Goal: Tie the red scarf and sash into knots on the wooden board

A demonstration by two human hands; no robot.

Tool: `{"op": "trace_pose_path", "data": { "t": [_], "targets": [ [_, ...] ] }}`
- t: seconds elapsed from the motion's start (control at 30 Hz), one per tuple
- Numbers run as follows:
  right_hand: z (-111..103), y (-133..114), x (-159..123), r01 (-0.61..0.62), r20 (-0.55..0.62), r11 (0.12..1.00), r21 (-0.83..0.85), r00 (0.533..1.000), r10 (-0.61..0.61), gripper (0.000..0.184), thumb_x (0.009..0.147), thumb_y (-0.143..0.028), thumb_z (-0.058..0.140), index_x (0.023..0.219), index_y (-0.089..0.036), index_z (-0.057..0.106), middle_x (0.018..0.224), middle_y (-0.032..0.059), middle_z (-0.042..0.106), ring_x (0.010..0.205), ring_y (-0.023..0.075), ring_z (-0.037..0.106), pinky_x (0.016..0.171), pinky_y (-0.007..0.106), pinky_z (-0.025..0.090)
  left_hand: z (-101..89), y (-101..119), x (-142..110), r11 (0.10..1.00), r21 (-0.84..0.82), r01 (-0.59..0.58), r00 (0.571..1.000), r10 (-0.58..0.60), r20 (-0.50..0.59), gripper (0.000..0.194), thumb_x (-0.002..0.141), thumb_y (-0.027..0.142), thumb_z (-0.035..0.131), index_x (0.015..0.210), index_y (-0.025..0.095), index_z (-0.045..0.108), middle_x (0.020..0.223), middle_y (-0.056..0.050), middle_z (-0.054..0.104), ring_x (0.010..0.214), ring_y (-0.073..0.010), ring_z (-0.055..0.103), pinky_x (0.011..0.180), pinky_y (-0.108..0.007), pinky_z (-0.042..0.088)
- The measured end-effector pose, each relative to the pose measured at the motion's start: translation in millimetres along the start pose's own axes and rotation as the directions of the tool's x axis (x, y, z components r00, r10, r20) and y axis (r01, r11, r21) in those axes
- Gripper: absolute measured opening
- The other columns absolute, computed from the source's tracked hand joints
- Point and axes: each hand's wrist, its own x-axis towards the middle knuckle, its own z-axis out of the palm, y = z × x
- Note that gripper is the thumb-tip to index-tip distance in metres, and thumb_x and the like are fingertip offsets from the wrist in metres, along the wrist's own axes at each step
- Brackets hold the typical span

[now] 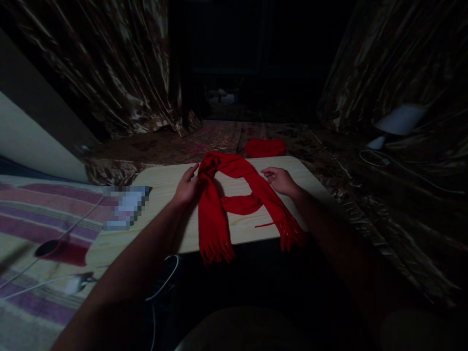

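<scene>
A red fringed scarf (214, 214) lies in a loop on a light wooden table (237, 234). Both fringed ends point toward me, and one part crosses the middle of the loop. At the scarf's left edge is my left hand (187, 185), fingers stretched out and apart; it looks to be touching the cloth, though its inner side is dim. My right hand (281, 180) hovers just right of the scarf, fingers loosely bent, with nothing visible in them. A short red strand (264, 225) lies near the right fringe.
Behind the table's far edge sits a folded red cloth item (265, 147). A blurred-out flat object (126, 207) rests at the left. Beyond it are a striped bed cover (44, 204), a dark red cylinder (60, 251) and white cables (170, 278). A lamp (400, 119) stands right.
</scene>
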Motion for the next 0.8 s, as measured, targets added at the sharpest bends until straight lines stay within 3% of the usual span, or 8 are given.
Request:
{"op": "trace_pose_path", "data": {
  "t": [0.07,0.17,0.27,0.4,0.47,0.57,0.7,0.8],
  "targets": [
    [-9,2,-15,0.146,0.079,0.988,-0.046,0.987,-0.143,0.058,0.085,-0.01,0.052,0.14,-0.019,0.063,0.136,0.0131,0.064,0.11,0.0225,0.068,0.1,0.038,0.054,-5.6,4,-12,0.978,0.101,-0.18,0.983,0.175,0.056,0.065,0.087,0.025,0.051,0.152,0.021,0.05,0.163,-0.012,0.037,0.151,-0.0295,0.034,0.121,-0.049,0.034],
    [-22,-9,-38,0.395,0.3,0.906,-0.153,0.892,-0.338,0.072,0.085,-0.015,0.06,0.154,-0.032,0.047,0.166,0.0078,0.033,0.141,0.0276,0.048,0.115,0.041,0.043,-9.6,14,-31,0.866,0.226,-0.446,0.889,0.4,0.221,0.074,0.077,0.016,0.057,0.15,0.024,0.053,0.17,-0.008,0.023,0.156,-0.0299,0.021,0.124,-0.052,0.025],
    [-30,-23,-54,0.531,0.513,0.811,-0.245,0.781,-0.356,0.073,0.085,-0.017,0.064,0.152,-0.041,0.047,0.171,-0.0007,0.015,0.155,0.032,0.025,0.123,0.049,0.03,-10.9,31,-48,0.735,0.312,-0.602,0.769,0.429,0.474,0.087,0.067,0.012,0.061,0.152,0.032,0.05,0.17,-0.001,0.021,0.158,-0.0336,0.011,0.125,-0.058,0.016],
    [-23,-43,-59,0.625,0.631,0.741,-0.245,0.683,-0.368,0.078,0.08,-0.023,0.07,0.153,-0.035,0.047,0.167,0.0027,0.028,0.156,0.0335,0.02,0.124,0.053,0.023,-7.8,58,-61,0.693,0.197,-0.694,0.592,0.394,0.703,0.101,0.07,0.014,0.06,0.162,0.036,0.024,0.168,-0.002,0.028,0.156,-0.0298,0.021,0.126,-0.058,0.013],
    [-13,-52,-56,0.65,0.68,0.728,-0.218,0.636,-0.364,0.076,0.079,-0.031,0.072,0.152,-0.026,0.05,0.16,0.0082,0.043,0.151,0.0323,0.033,0.124,0.048,0.027,-2.8,65,-64,0.717,0.181,-0.673,0.565,0.34,0.752,0.09,0.081,0.025,0.059,0.162,0.037,0.024,0.167,-0.003,0.03,0.154,-0.0272,0.028,0.125,-0.056,0.015],
    [8,-58,-47,0.587,0.652,0.748,-0.311,0.704,-0.282,0.069,0.085,-0.038,0.065,0.149,-0.017,0.054,0.151,0.0137,0.055,0.142,0.0298,0.048,0.12,0.041,0.035,8.3,63,-64,0.73,0.297,-0.616,0.62,0.216,0.754,0.069,0.092,0.045,0.052,0.158,0.039,0.035,0.166,-0.005,0.032,0.153,-0.0304,0.03,0.123,-0.062,0.012],
    [30,-55,-31,0.39,0.48,0.778,-0.492,0.867,-0.132,0.064,0.088,-0.04,0.061,0.146,-0.013,0.056,0.148,0.0182,0.056,0.141,0.0342,0.048,0.117,0.046,0.039,22.7,48,-58,0.722,0.479,-0.499,0.799,0.17,0.576,0.063,0.098,0.052,0.04,0.158,0.032,0.037,0.164,-0.01,0.036,0.151,-0.033,0.032,0.12,-0.07,0.008],
    [32,-52,-21,0.377,0.516,0.819,-0.433,0.849,-0.118,0.064,0.086,-0.037,0.064,0.147,-0.019,0.057,0.15,0.0135,0.055,0.145,0.0332,0.043,0.12,0.046,0.035,29.9,41,-54,0.744,0.533,-0.403,0.874,0.141,0.465,0.06,0.099,0.05,0.036,0.155,0.03,0.043,0.162,-0.011,0.041,0.149,-0.0329,0.036,0.119,-0.071,0.008]
  ]
}}
